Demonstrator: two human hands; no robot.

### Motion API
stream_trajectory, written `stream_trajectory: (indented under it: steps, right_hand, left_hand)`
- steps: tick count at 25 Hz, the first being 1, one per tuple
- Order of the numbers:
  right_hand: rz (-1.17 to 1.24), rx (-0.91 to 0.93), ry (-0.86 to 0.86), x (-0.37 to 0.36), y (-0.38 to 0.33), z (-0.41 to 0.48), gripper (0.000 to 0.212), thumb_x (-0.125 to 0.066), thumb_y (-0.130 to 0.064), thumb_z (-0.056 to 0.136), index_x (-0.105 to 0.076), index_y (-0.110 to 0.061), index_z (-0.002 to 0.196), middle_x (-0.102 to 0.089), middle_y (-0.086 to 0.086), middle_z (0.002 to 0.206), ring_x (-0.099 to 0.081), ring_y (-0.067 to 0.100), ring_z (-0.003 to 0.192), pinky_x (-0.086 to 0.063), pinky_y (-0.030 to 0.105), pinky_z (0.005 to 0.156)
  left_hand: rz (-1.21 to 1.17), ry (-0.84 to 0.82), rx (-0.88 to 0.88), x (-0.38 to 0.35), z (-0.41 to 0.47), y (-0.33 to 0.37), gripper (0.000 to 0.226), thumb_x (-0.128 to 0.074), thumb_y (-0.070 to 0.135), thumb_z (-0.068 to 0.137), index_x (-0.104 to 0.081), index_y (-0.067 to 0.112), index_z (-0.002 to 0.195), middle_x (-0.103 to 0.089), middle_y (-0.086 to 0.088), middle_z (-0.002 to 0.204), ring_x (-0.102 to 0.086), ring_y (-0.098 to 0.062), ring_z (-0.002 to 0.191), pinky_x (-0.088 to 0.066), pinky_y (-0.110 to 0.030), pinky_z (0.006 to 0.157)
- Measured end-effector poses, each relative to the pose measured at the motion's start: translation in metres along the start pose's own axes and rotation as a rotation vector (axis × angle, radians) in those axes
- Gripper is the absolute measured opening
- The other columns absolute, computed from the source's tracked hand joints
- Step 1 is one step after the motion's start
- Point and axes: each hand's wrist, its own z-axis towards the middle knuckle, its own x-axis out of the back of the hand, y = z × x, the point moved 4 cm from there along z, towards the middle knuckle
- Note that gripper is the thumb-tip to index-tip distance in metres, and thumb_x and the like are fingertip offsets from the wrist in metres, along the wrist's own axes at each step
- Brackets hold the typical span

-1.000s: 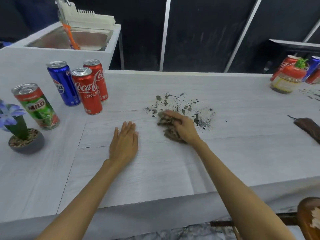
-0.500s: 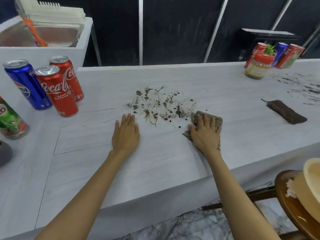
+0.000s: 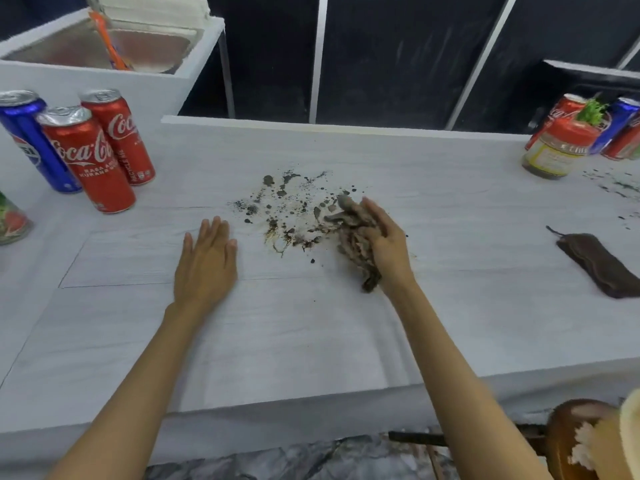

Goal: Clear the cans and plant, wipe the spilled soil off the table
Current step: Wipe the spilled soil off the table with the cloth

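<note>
Table [image 3: 311,341]: pale wood-grain top that runs left to right across the view.
Soil [image 3: 287,216]: dark crumbs and smears scattered mid-table, between the two hands and just beyond them.
Rag [image 3: 353,237]: brown, crumpled, on the table at the right edge of the soil and touching it.
Right hand [image 3: 384,244]: tilted on its edge against the rag, with the fingers nearly straight and pressed to the cloth. Nothing is curled round it that can be seen, and the thumb is hidden.
Left hand [image 3: 207,261]: palm down and flat on the table just left of the soil, fingers straight, holding nothing.
Front red can [image 3: 86,161]: upright at far left, well apart from the soil.
Rear red can [image 3: 119,136]: upright, just behind the front one.
Blue can [image 3: 31,140]: upright, left of the red pair.
Green can [image 3: 10,220]: cut off by the left edge.
Jar [image 3: 561,147]: red lid, far right, with more cans behind it.
Brown cloth [image 3: 602,265]: lies flat at the right, apart from the hands.
Sink [image 3: 104,46]: beyond the table, far left.
</note>
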Motion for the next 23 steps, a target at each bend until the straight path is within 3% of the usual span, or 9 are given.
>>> stream_trajectory:
  steps: [2, 5, 7, 14, 17, 18, 20, 21, 23]
  right_hand:
    - [-0.217, -0.018, 0.018, 0.056, 0.007, 0.026, 0.047, -0.041, -0.005, 0.090, -0.047, -0.022, 0.134, -0.047, 0.003, 0.141, -0.040, 0.022, 0.132, -0.028, 0.036, 0.114]
    - [-1.013, -0.094, -0.071, 0.090, 0.034, 0.050, 0.049, -0.034, -0.034, 0.097, -0.026, -0.027, 0.145, -0.018, 0.000, 0.156, -0.008, 0.024, 0.145, -0.003, 0.048, 0.116]
    - [-1.159, -0.104, -0.084, 0.072, 0.043, 0.056, 0.055, -0.029, -0.044, 0.096, -0.018, -0.027, 0.147, -0.006, 0.002, 0.159, 0.003, 0.029, 0.146, 0.004, 0.052, 0.116]
    - [-0.839, 0.333, -0.334, -0.060, 0.016, 0.029, 0.053, -0.045, -0.007, 0.088, -0.038, -0.012, 0.141, -0.034, 0.008, 0.151, -0.022, 0.028, 0.142, -0.015, 0.039, 0.118]
    - [-0.361, 0.195, -0.343, -0.045, 0.004, 0.035, 0.046, -0.039, 0.007, 0.087, -0.055, -0.010, 0.127, -0.062, 0.008, 0.121, -0.060, 0.009, 0.099, -0.046, 0.006, 0.081]
    - [-0.166, 0.096, -0.345, -0.027, 0.001, 0.044, 0.045, -0.039, 0.008, 0.089, -0.055, -0.010, 0.127, -0.066, 0.005, 0.111, -0.061, 0.006, 0.084, -0.049, 0.005, 0.070]
    - [0.081, -0.050, -0.252, 0.022, 0.003, 0.068, 0.043, -0.039, 0.005, 0.092, -0.051, -0.009, 0.131, -0.067, 0.000, 0.105, -0.063, 0.015, 0.085, -0.057, 0.020, 0.076]
    - [0.032, -0.066, -0.194, 0.049, 0.008, 0.079, 0.041, -0.040, 0.001, 0.093, -0.050, -0.011, 0.131, -0.065, 0.001, 0.113, -0.063, 0.020, 0.098, -0.055, 0.029, 0.087]
    - [-0.512, 0.005, -0.098, 0.091, 0.021, 0.096, 0.038, -0.040, -0.014, 0.097, -0.048, -0.015, 0.134, -0.048, 0.008, 0.139, -0.041, 0.025, 0.131, -0.032, 0.033, 0.109]
  left_hand:
    - [0.018, 0.001, 0.027, -0.001, 0.001, 0.000, 0.053, -0.017, 0.030, 0.100, -0.017, 0.007, 0.147, -0.012, -0.006, 0.157, -0.004, -0.018, 0.146, 0.000, -0.038, 0.120]
    - [0.038, 0.025, 0.054, -0.003, 0.000, -0.001, 0.052, -0.019, 0.029, 0.100, -0.019, 0.007, 0.147, -0.014, -0.005, 0.157, -0.006, -0.017, 0.146, -0.001, -0.037, 0.119]
    - [0.036, 0.039, 0.055, -0.004, 0.000, -0.002, 0.051, -0.020, 0.028, 0.100, -0.020, 0.008, 0.147, -0.014, -0.004, 0.157, -0.006, -0.016, 0.146, -0.001, -0.037, 0.119]
    - [0.030, 0.054, 0.080, -0.004, 0.000, -0.003, 0.049, -0.022, 0.028, 0.100, -0.022, 0.011, 0.146, -0.015, -0.001, 0.157, -0.008, -0.013, 0.146, -0.003, -0.035, 0.120]
    - [0.026, 0.043, 0.078, -0.003, 0.001, -0.002, 0.049, -0.021, 0.028, 0.100, -0.022, 0.011, 0.146, -0.015, -0.001, 0.157, -0.008, -0.013, 0.146, -0.002, -0.035, 0.120]
    - [0.024, 0.043, 0.076, -0.003, 0.002, -0.002, 0.049, -0.021, 0.028, 0.100, -0.022, 0.011, 0.146, -0.015, -0.001, 0.157, -0.008, -0.013, 0.146, -0.002, -0.035, 0.120]
    - [0.016, 0.048, 0.070, -0.002, 0.002, -0.002, 0.049, -0.022, 0.028, 0.100, -0.022, 0.012, 0.146, -0.015, 0.000, 0.157, -0.008, -0.012, 0.146, -0.003, -0.034, 0.120]
    - [0.012, 0.047, 0.069, -0.002, 0.002, -0.002, 0.049, -0.022, 0.028, 0.100, -0.022, 0.012, 0.146, -0.015, 0.000, 0.157, -0.008, -0.012, 0.145, -0.003, -0.034, 0.120]
    - [0.011, 0.049, 0.068, -0.003, 0.001, -0.003, 0.049, -0.023, 0.027, 0.100, -0.022, 0.011, 0.146, -0.015, 0.000, 0.157, -0.009, -0.012, 0.145, -0.004, -0.034, 0.120]
